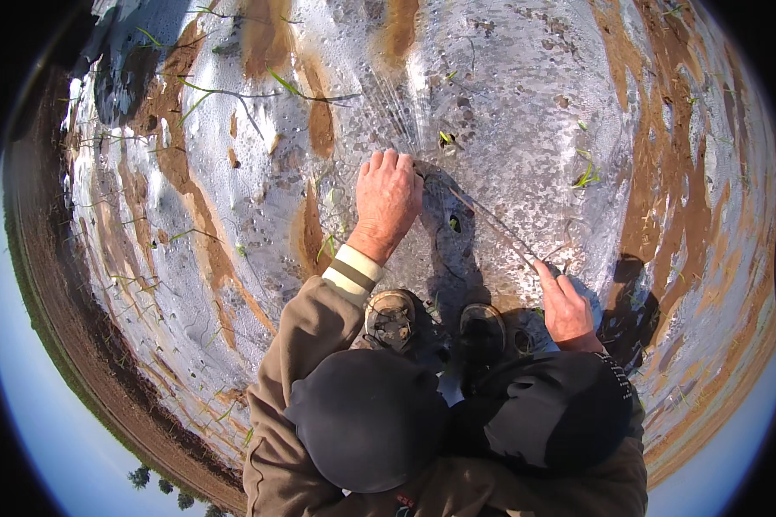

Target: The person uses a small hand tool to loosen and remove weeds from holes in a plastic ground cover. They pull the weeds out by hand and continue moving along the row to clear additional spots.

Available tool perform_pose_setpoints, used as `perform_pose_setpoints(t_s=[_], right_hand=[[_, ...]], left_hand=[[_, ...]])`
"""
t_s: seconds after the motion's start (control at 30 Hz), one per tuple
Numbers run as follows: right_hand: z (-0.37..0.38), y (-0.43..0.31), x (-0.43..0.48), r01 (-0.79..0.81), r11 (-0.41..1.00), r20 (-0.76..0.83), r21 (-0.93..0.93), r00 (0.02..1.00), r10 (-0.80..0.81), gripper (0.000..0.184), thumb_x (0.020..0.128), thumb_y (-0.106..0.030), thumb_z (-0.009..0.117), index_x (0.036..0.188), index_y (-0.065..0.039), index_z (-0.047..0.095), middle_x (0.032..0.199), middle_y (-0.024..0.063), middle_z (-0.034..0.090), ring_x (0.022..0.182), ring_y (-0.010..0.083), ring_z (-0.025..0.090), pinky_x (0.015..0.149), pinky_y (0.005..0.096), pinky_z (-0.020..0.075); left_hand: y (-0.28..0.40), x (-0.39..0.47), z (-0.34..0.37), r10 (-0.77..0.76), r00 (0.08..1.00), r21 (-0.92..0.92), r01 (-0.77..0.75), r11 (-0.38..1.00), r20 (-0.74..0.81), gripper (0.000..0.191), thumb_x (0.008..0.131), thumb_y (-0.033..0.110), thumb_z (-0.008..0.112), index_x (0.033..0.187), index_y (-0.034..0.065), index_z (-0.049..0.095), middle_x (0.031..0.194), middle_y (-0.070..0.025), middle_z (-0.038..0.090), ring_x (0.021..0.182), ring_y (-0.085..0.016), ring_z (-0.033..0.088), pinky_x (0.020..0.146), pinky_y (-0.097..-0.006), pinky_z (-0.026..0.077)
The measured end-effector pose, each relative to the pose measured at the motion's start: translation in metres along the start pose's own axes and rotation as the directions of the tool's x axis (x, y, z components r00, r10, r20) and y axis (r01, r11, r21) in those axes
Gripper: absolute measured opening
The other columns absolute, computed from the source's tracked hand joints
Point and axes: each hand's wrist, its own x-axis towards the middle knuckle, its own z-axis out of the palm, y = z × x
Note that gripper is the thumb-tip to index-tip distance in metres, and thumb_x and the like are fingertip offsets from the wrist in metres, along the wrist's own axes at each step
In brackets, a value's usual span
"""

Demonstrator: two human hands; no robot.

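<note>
Translucent plastic mulch film (524, 110), wet with droplets, covers the ground before me. My left hand (389, 197) is closed on the film just ahead of my shoes, and taut creases fan out from its fingertips. The pinched film itself is hidden under the fingers. In my right hand (566, 310), lower and to the right, is a thin rod or stick (493, 223). It slants forward and left over the film, its far end short of the left hand. Between the hands, a small green shoot (454, 224) shows at a dark hole in the film.
Strips of brown soil (676, 148) lie over the film on both sides. Green seedlings (585, 176) poke up in places. My left shoe (391, 318) and right shoe (483, 329) stand on the bed, below my dark knees (368, 420). Bare field borders the left.
</note>
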Motion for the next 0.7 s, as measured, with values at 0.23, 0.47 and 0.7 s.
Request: perform_pose_setpoints(t_s=[0.23,0.47,0.7], right_hand=[[0.003,-0.002,-0.003,-0.011,1.0,0.013,0.02,1.0,0.011,0.057,0.091,-0.003,0.063,0.145,-0.016,0.055,0.089,0.0124,0.053,0.068,0.0373,0.064,0.062,0.0467,0.0516],[0.008,-0.007,-0.002,-0.02,1.0,-0.008,-0.004,1.0,0.02,0.056,0.091,-0.003,0.063,0.144,-0.018,0.057,0.091,0.0101,0.054,0.067,0.0341,0.064,0.061,0.0449,0.0514],[0.011,-0.004,-0.005,-0.013,0.995,-0.016,-0.098,1.0,0.012,0.059,0.087,-0.004,0.064,0.144,-0.017,0.058,0.087,0.0075,0.053,0.065,0.0274,0.064,0.06,0.0406,0.0537]], left_hand=[[-0.012,0.006,-0.001,0.088,0.996,0.112,-0.086,0.99,-0.013,0.014,0.082,0.016,0.067,0.094,0.0084,0.064,0.09,-0.0091,0.057,0.094,-0.028,0.056,0.081,-0.0407,0.044],[-0.015,0.006,0.008,0.192,0.979,0.231,-0.202,0.952,0.064,0.008,0.082,0.016,0.062,0.084,0.0108,0.067,0.089,-0.0082,0.057,0.093,-0.025,0.055,0.08,-0.0392,0.042],[-0.007,0.012,0.008,0.048,0.984,0.277,-0.096,0.956,0.174,0.017,0.085,0.023,0.067,0.089,0.0071,0.07,0.092,-0.0122,0.066,0.093,-0.031,0.064,0.078,-0.0437,0.048]])
